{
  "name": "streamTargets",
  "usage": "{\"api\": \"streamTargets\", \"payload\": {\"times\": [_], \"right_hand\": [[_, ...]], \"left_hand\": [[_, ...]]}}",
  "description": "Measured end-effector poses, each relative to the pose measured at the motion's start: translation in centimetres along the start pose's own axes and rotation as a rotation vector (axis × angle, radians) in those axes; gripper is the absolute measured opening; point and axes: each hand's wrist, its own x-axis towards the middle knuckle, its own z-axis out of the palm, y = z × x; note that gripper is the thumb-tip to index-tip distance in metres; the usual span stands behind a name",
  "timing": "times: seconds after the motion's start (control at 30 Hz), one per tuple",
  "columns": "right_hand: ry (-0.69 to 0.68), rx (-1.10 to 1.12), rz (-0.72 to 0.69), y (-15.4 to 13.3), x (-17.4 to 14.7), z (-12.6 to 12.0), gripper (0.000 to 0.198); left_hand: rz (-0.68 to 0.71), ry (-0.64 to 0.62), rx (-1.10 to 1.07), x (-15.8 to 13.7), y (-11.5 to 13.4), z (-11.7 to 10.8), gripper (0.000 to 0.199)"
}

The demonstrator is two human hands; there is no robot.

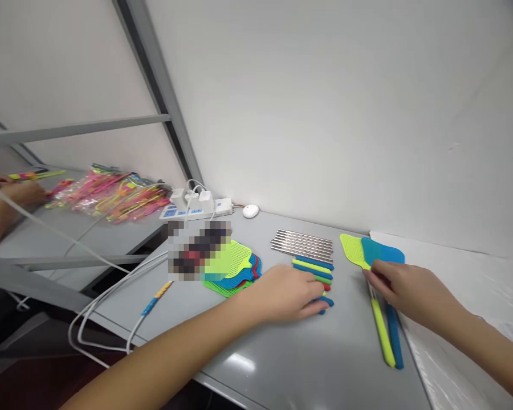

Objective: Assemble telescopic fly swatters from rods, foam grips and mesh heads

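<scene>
Head view: my left hand (288, 293) flat, fingers loosely spread on pile of coloured handles (315, 272), mid table (282, 364), gripping nothing firmly. My right hand (404, 287) pinches neck of two assembled swatters (374, 267), yellow-green and blue, fingers closed on it. Swatter heads point away toward wall, handles run back toward me, long axis near-far. Steel rods (302, 245) just beyond handle pile. Mesh heads stack (233, 267) left of left hand. Another person's arm (8, 208) far left.

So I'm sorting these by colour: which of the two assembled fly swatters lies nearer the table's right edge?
The blue fly swatter; the yellow-green fly swatter lies just left of it, both under the right hand.
</scene>
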Motion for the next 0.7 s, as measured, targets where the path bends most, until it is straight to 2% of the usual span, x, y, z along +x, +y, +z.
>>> {"api": "streamTargets", "payload": {"times": [0.1,0.23,0.43,0.53,0.7], "right_hand": [[-0.012,0.041,-0.059,-1.7,2.6,-0.2,0.038],[0.011,0.106,-0.107,-5.0,7.7,-0.3,0.028],[-0.046,0.186,-0.198,-8.4,14.7,0.8,0.027],[-0.089,0.202,-0.231,-8.6,16.4,1.5,0.027],[-0.133,0.232,-0.257,-8.4,17.1,2.2,0.028]], "left_hand": [[-0.032,0.004,0.029,-1.6,-0.2,1.0,0.034],[-0.076,-0.026,0.051,-2.1,0.2,1.9,0.032],[-0.011,-0.047,-0.002,-2.3,0.5,2.6,0.031],[0.027,-0.024,-0.039,-2.2,0.7,3.1,0.029],[0.04,-0.03,-0.074,-1.9,1.2,3.9,0.03]]}}
